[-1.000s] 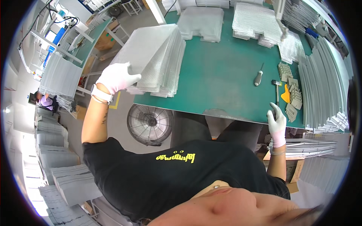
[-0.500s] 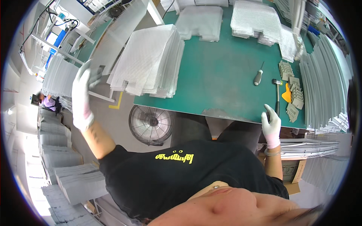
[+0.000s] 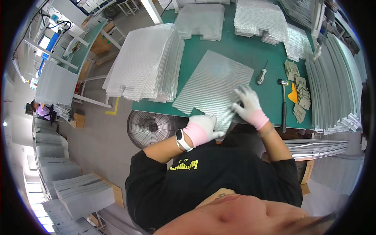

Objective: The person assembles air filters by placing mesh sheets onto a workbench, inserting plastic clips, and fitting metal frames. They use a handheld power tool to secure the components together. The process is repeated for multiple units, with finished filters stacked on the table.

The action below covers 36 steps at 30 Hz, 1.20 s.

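A perforated metal mesh sheet (image 3: 219,78) lies slanted on the green table (image 3: 243,55), with a notch in its near edge and its front corner reaching past the table edge. At that near edge is my left hand (image 3: 199,127), in a white glove with a pink cuff. Its thumb stands apart from its fingers, some of which are hidden. Over the sheet's right edge my right hand (image 3: 248,106), gloved the same way, lies with its fingers spread. Left of the sheet rises a tall stack of mesh sheets (image 3: 145,58).
A screwdriver (image 3: 261,76), a mallet (image 3: 284,105), an orange tool (image 3: 292,94) and small grey plates (image 3: 300,94) lie at the right. Beyond them stand upright panels (image 3: 333,78). More mesh stacks (image 3: 199,19) (image 3: 260,17) are at the back. A floor fan (image 3: 152,127) stands below the table's left front.
The blurred sheet by my raised left hand has left the upper left; a mesh sheet now lies on the table. My left hand came right and nearer; my right hand moved left onto the sheet.
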Available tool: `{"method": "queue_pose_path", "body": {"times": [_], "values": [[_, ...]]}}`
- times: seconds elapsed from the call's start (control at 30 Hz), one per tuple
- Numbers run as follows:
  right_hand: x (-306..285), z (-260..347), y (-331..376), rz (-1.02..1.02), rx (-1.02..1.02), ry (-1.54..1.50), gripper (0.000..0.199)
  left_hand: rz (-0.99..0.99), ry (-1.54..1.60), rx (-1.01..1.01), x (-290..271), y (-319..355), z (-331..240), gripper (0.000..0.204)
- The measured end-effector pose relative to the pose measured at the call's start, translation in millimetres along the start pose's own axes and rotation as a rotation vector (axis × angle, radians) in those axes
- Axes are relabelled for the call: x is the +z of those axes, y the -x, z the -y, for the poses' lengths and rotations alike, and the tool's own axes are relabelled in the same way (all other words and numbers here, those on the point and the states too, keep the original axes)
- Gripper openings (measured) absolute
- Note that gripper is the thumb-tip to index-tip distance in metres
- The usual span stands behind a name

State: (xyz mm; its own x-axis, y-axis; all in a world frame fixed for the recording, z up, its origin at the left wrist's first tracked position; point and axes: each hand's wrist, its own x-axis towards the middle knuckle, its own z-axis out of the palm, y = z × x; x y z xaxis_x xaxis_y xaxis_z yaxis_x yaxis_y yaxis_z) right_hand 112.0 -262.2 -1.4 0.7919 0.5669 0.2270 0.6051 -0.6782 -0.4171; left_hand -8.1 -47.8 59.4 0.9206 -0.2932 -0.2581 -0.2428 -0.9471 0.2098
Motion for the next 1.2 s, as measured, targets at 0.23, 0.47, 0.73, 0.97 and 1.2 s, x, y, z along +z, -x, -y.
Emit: {"method": "queue_pose_path", "body": {"times": [0.23,0.47,0.73,0.97,1.2], "values": [[-2.7,-8.3,-50.5,0.317,-0.061,0.162,0.059,-0.342,0.327,0.083,17.0,-26.5,38.1,0.045],[12.1,-24.7,-210.8,0.062,-0.051,0.065,0.044,-0.526,0.053,-0.067,47.7,-68.0,67.6,0.057],[51.6,12.8,-382.4,-0.013,0.612,0.184,0.05,-0.532,0.208,-0.04,41.9,-66.1,73.6,0.054],[48.2,30.4,-405.3,-0.182,0.77,0.156,0.054,-0.494,0.215,-0.04,41.1,-66.9,77.3,0.055],[25.8,7.2,-437.7,-0.745,0.231,-0.192,0.068,-0.498,0.229,-0.019,43.2,-68.2,76.7,0.055]]}}
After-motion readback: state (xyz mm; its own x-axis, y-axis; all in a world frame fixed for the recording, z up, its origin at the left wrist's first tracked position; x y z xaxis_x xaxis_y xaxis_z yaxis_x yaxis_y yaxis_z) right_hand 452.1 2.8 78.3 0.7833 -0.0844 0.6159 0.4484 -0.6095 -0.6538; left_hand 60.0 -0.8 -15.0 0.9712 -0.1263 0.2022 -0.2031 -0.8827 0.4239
